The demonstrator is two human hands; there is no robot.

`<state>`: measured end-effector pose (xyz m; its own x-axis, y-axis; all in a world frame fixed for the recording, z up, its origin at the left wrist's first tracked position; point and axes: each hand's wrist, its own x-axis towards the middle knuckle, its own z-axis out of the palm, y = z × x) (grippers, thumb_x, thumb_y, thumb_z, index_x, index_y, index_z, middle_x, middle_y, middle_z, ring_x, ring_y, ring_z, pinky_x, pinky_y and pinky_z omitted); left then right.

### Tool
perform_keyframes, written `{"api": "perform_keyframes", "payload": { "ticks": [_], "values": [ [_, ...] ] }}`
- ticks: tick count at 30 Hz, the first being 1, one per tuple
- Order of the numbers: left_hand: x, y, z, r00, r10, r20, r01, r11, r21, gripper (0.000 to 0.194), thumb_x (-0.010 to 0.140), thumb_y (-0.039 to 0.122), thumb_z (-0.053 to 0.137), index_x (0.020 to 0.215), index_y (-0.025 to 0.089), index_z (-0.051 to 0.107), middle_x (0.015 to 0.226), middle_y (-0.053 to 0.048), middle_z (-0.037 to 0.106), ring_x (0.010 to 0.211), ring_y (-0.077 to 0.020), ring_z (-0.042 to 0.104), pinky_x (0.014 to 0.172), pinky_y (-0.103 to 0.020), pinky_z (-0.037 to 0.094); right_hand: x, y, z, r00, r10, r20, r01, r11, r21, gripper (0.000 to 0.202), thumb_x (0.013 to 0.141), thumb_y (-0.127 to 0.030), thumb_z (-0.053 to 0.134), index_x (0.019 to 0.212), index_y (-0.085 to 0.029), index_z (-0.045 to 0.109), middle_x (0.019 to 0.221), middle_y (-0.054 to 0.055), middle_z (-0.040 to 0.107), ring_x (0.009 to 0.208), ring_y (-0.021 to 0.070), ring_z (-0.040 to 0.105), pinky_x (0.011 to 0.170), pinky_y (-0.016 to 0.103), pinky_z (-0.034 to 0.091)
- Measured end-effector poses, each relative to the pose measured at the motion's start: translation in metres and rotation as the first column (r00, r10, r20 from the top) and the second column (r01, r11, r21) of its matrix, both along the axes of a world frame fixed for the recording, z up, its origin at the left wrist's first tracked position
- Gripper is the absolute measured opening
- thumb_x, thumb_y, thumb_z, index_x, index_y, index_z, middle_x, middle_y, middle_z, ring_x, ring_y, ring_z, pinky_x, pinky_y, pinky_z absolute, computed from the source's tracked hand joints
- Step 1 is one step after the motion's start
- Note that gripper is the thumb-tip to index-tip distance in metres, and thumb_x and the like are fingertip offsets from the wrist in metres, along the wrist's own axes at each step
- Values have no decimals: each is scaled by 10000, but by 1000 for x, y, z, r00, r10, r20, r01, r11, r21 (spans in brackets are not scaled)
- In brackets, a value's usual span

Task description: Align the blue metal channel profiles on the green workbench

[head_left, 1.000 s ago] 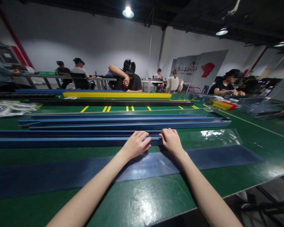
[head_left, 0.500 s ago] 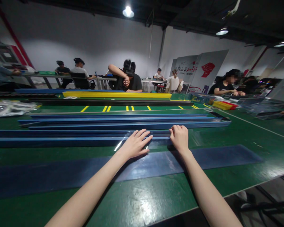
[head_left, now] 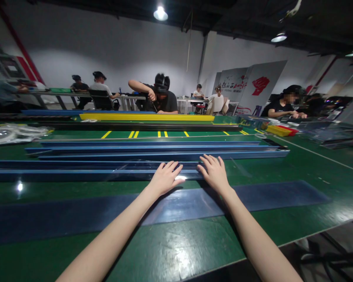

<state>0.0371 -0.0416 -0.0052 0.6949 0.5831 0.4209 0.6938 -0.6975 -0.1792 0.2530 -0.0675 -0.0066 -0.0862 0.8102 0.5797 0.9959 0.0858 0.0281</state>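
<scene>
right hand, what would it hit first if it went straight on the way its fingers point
Probably the next blue channel, just beyond the right hand, though its height and depth are hard to judge.

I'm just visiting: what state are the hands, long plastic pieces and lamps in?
Left hand: open, palm down
Right hand: open, fingers parted
Near blue rail: lying lengthwise, partly behind the hands
Blue strip: lying flat
Yellow bar: lying down
Ceiling lamps: lit
</scene>
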Motion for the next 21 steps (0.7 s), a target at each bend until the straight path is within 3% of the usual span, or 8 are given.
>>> {"api": "perform_keyframes", "payload": {
  "ticks": [3, 6, 13, 21],
  "values": [
    [-1, 2, 0, 1000, 0, 6, 0, 1000, -17, 510, 860, 525, 324, 1264, 232, 425, 1301, -65, 462, 1194, -216, 404, 937, -361, 325, -12, -2, -1, 998, 56, 5, -54, 987, -152, 451, 887, -439, 305, 1219, -200, 495, 1265, 54, 504, 1171, 215, 405, 988, 390, 237],
    [-3, 3, 0, 1000, 9, -2, -10, 999, -41, 517, 860, 530, 318, 1280, 241, 403, 1323, -50, 439, 1214, -215, 382, 943, -367, 323, -13, -1, -1, 998, 55, -13, -56, 975, -216, 459, 889, -439, 297, 1235, -200, 480, 1279, 54, 489, 1186, 208, 395, 960, 362, 282],
    [-5, 6, 1, 997, 79, -4, -79, 994, -76, 542, 846, 559, 317, 1287, 255, 396, 1338, -52, 419, 1234, -233, 359, 957, -406, 318, 2, 4, 2, 998, 28, -50, -40, 971, -236, 408, 896, -429, 297, 1182, -236, 514, 1235, 37, 531, 1166, 183, 423, 952, 357, 284],
    [-7, 4, 4, 988, 153, 7, -151, 982, -117, 536, 838, 567, 325, 1277, 272, 410, 1339, -60, 417, 1235, -254, 352, 959, -440, 310, 25, 2, 4, 994, -97, -45, 85, 974, -209, 373, 907, -400, 283, 1068, -231, 574, 1142, 43, 592, 1087, 180, 491, 901, 343, 323]
  ]
}}
